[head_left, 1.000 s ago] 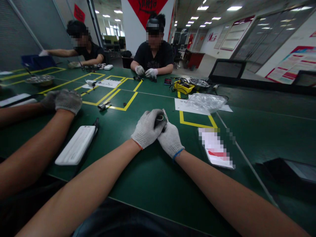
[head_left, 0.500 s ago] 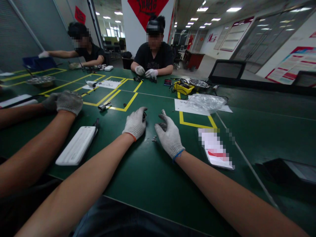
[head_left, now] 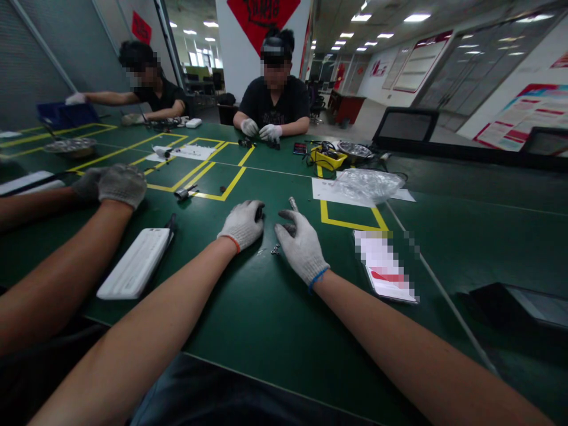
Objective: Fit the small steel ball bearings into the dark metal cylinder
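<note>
My left hand [head_left: 243,226], in a white knit glove with an orange cuff edge, is curled around a small dark round part [head_left: 260,212], mostly hidden by the fingers. To its right is my right hand [head_left: 302,244], gloved too, with a blue cuff edge and grey-stained fingertips. A short silvery metal cylinder [head_left: 293,203] sticks out past its fingers, which seem closed on its lower end. Between the hands, several tiny metal nuts [head_left: 275,249] lie on the green table [head_left: 266,319], close to my right thumb.
A white power bank [head_left: 135,263] lies left of my forearm, beside a co-worker's gloved hands [head_left: 120,184]. A metal socket-like part [head_left: 184,193] lies farther off. To the right are a phone [head_left: 385,266], a clear plastic bag [head_left: 370,184] and a yellow tray [head_left: 327,158]. Two people sit opposite.
My left hand has turned slightly, so the ring-shaped end of the dark part shows less. My right hand and the metal cylinder keep nearly the same place; the view shifts slightly.
</note>
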Demonstrator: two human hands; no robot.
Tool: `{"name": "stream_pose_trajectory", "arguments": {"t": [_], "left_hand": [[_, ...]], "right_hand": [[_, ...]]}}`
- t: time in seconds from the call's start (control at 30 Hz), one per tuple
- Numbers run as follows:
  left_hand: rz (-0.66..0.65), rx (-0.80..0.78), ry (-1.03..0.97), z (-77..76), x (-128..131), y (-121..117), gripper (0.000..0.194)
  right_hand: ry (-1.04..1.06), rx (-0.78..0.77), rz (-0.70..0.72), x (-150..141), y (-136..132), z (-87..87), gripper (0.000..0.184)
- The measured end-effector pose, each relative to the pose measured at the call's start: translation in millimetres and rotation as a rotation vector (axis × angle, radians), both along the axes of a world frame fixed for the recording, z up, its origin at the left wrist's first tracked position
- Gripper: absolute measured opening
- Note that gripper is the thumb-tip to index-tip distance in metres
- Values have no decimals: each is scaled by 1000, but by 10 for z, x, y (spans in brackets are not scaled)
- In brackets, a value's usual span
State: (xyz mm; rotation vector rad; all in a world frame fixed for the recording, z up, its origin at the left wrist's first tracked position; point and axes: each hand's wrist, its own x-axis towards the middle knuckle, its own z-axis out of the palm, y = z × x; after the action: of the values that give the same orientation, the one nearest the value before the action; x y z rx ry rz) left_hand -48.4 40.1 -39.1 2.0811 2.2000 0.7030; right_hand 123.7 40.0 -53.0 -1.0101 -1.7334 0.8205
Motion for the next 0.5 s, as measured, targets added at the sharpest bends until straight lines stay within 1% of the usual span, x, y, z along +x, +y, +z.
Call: {"name": "stream_pose_trajectory", "arguments": {"t": [0.1,0.23,0.27,0.33,0.43,0.5], "left_hand": [[-10,35,-28,-13,-2,-4,39],[40,188,-34,-17,6,-23,44],[58,226,-20,-5,12,-33,43],[89,266,29,42,31,-64,35],[112,227,118,144,65,-126,20],[95,145,163,200,84,-164,21]], "right_hand": [[9,-2,10,-4,6,-16,34],[29,-8,-3,-12,18,-45,38],[34,-12,-7,-14,19,-49,39],[39,-17,-13,-16,21,-52,40],[33,-17,-18,-12,19,-44,40],[32,-9,-21,-6,17,-35,40]]}}
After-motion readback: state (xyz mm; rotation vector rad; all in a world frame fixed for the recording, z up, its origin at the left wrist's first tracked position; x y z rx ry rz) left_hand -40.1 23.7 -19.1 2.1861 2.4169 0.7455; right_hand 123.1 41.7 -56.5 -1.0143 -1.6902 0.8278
